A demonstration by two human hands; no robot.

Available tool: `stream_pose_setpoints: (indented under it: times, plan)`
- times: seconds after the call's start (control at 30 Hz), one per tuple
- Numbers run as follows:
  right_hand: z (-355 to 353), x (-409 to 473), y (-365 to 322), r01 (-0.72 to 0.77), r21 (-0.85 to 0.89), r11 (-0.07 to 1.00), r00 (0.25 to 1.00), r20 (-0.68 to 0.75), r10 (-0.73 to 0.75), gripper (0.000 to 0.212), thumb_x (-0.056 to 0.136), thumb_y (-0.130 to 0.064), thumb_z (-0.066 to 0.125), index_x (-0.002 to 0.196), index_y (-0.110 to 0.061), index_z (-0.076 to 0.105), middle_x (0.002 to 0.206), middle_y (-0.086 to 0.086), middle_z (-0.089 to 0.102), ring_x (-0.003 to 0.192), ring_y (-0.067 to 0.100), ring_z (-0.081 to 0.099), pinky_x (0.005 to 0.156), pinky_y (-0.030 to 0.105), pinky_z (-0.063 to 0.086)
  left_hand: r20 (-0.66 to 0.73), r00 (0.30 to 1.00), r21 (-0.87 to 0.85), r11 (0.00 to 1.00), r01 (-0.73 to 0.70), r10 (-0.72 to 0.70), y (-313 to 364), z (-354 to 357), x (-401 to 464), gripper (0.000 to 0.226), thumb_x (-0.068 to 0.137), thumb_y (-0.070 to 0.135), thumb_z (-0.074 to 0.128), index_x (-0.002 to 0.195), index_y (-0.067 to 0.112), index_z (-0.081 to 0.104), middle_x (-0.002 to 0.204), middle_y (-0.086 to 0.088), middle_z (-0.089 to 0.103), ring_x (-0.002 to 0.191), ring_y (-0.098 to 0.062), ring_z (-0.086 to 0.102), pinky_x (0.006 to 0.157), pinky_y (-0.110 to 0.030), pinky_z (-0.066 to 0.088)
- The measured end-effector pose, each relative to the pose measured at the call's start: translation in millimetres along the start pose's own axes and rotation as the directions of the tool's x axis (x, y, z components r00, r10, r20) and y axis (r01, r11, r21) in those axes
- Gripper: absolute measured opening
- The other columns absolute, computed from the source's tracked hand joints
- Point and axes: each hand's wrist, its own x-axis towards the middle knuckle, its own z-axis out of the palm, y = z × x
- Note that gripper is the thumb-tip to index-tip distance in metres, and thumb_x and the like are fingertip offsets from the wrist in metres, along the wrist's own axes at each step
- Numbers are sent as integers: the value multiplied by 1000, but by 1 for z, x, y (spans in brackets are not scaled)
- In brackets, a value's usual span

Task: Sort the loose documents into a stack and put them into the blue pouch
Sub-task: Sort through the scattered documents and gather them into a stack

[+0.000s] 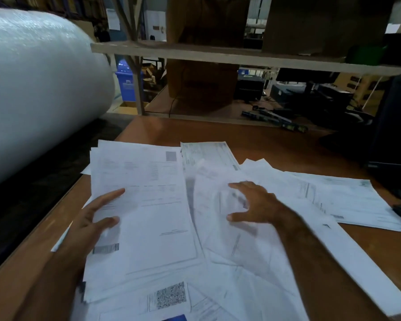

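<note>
Dim indoor shot, bluish cast overall. The papers [148,205] are the brightest area, lit softly from above, with print mostly too soft to read. The right hand [252,205] is motion-blurred, and the sheet under it is smeared; the left hand [90,221] is sharper and throws a faint shadow on the paper. The bubble-wrap roll [37,89] shows a pale sheen on its top, no hard glare. The shelf [218,54] and background are dark, murky, low in detail. Wide-angle bend shows at the edges: shelf line bows, table [276,144] edges splay. Lower corners are soft.
</note>
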Motion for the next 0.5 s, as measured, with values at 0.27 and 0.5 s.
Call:
stream_pose_setpoints:
  times: [0.27,0.5]
  plan:
    - [-3,-10,40,-217,-26,976,976,-6,217,138,37,-91,72,154,-35,27,150,3,44,134,30,46,110,49,41,37,998,-34,998,-52,53,-2,25,19,56,88,-16,61,133,16,64,136,9,58,99,23,59,72,0,47]
    - [-4,-10,55,-199,459,866,911,-239,336,58,76,-46,86,121,-18,63,123,-9,63,109,16,62,88,28,46,53,997,-31,998,-59,60,-14,39,17,56,88,-18,60,133,15,64,141,0,57,107,20,59,78,-1,48]
